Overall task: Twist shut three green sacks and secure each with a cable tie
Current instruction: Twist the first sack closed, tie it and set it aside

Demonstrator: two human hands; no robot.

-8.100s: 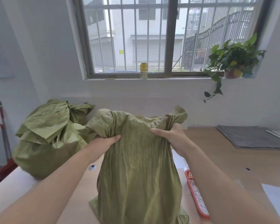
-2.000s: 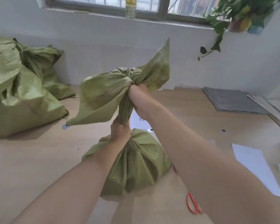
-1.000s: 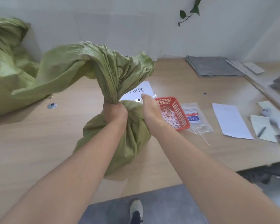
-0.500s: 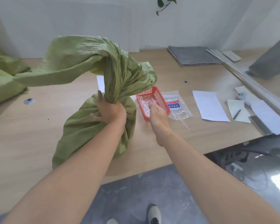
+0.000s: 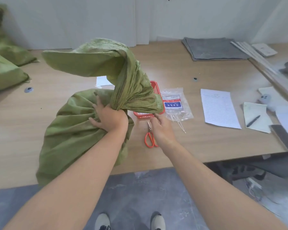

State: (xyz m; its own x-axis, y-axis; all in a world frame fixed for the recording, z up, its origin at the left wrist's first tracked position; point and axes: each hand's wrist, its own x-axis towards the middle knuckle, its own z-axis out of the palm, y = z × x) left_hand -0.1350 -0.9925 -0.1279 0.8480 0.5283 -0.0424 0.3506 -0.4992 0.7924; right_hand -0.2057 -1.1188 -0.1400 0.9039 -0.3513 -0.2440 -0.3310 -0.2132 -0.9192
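A green sack [image 5: 76, 130] lies on the wooden table [image 5: 206, 141], its neck twisted into a rope. My left hand [image 5: 112, 117] grips that twisted neck, and the loose top flops over to the right. My right hand [image 5: 160, 128] is at the near edge of the red basket [image 5: 154, 88] of cable ties, fingers bent toward it. The floppy top hides most of the basket, and no tie shows in my fingers. Two other green sacks [image 5: 5, 72] lie at the far left.
Red-handled scissors [image 5: 150, 138] lie just left of my right hand. A clear bag of cable ties [image 5: 175, 103] and loose ties [image 5: 179, 122] sit right of the basket. Further right are a paper sheet [image 5: 218, 108], a notepad with pen [image 5: 254, 117] and a grey mat [image 5: 213, 48].
My right hand let go of the sack top and went to the red basket. My left hand keeps its grip on the twisted neck. The view has tilted down toward the table edge.
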